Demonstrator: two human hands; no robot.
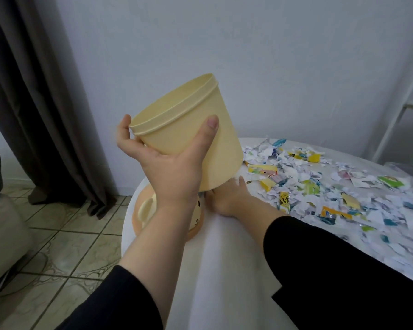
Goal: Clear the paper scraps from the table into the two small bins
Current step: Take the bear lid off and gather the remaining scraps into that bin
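My left hand (174, 172) grips a pale yellow small bin (188, 129) by its side wall, thumb on the near face, and holds it tilted above the table's left edge. My right hand (229, 198) lies low at the bin's lower end, thumb touching it; the fingertips are hidden under the bin. A second bin (150, 210), peach with a yellow handle, sits below my left forearm at the table's rim. Paper scraps (320, 191), white and coloured, cover the right half of the white round table (224, 270).
A grey curtain (34, 91) hangs at the left over a tiled floor (57, 258). A pale sofa edge (0, 234) sits at far left. A white rack frame (403, 103) stands against the wall behind the table on the right.
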